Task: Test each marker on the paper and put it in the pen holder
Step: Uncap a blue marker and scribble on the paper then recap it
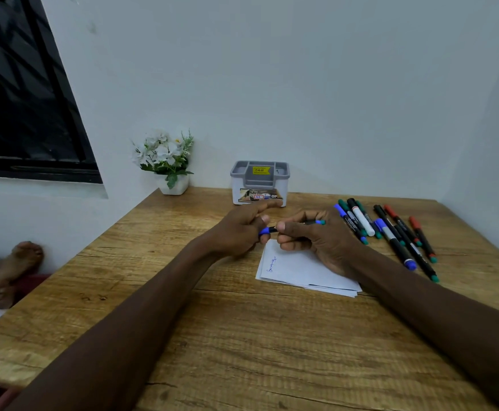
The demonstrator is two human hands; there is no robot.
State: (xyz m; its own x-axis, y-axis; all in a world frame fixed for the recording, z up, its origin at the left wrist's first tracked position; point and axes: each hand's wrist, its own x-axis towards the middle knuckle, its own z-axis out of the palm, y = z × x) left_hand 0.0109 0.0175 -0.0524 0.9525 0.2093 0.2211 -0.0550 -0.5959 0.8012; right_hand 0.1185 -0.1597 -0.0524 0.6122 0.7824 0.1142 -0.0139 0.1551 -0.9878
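Hands on one marker, mid-table, just past the paper.

Nearest me, both forearms run up the table. The paper lies approx. at centre, a bit twd the right edge, w/ a blue scribble near its left side; the right wrist rests across it. Just beyond, the left hand pinches the marker at its blue cap, thumb & fingers curled on it. The right hand grips the barrel, fingers wrapped round, tail end poking out to the right. I read the marker as roughly level. Loose markers lie fanned near the right edge; I can't count them exactly. The pen holder stands at the far edge, centre; a flower pot sits at the far left corner.
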